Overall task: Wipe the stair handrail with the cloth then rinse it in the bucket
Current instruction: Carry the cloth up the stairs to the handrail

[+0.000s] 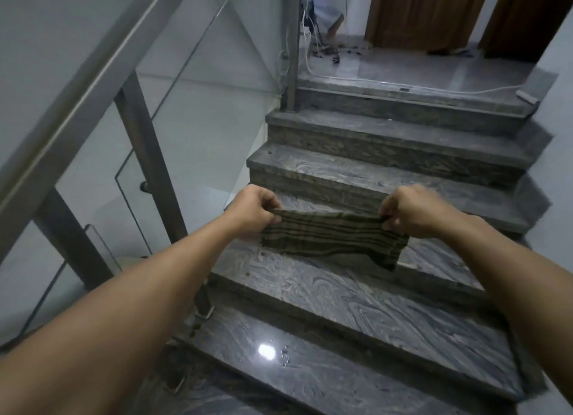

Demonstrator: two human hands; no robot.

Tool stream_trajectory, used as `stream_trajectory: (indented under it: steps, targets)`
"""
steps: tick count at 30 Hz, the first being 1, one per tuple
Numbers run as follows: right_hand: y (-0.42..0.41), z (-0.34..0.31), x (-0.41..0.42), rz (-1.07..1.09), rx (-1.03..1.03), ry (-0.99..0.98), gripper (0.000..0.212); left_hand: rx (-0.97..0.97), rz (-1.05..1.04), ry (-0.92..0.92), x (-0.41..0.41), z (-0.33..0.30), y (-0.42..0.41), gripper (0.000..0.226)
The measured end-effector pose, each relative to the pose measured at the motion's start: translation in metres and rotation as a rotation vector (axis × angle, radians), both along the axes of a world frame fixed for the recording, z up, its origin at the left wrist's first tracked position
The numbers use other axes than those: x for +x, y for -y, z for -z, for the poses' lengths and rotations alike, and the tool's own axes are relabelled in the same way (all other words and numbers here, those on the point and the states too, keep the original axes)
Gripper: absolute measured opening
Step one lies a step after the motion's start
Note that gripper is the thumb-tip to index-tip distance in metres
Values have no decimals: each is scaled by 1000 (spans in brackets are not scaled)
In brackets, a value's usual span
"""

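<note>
A striped olive-brown cloth (333, 237) hangs stretched between my two hands over the stairs. My left hand (252, 210) pinches its left top corner and my right hand (412, 210) pinches its right top corner. The cloth's lower edge droops to a point at the right. The steel handrail (93, 73) runs diagonally up the left side, well left of my left hand and apart from the cloth. No bucket is in view.
Grey marble steps (356, 315) climb ahead to a landing (418, 67) with wooden doors and loose white cables. Glass panels (192, 110) on steel posts (145, 154) stand under the rail. A white wall closes the right side. Water drops lie on the near step.
</note>
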State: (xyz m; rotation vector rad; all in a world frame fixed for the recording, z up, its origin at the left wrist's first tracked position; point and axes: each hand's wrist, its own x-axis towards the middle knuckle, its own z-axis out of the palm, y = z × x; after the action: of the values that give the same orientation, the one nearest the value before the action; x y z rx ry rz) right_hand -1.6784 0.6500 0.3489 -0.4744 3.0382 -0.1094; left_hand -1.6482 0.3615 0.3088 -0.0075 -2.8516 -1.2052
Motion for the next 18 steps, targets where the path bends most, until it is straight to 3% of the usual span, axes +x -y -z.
stream_trajectory:
  steps: [14,18]
  targets:
    - [83,-120,-201,-76,-13,9,16,2,-43,18,-178,-119,84,6]
    - [105,-187,-255,-78,-65,-126,18,-23,-74,-61,-226,-194,103,8]
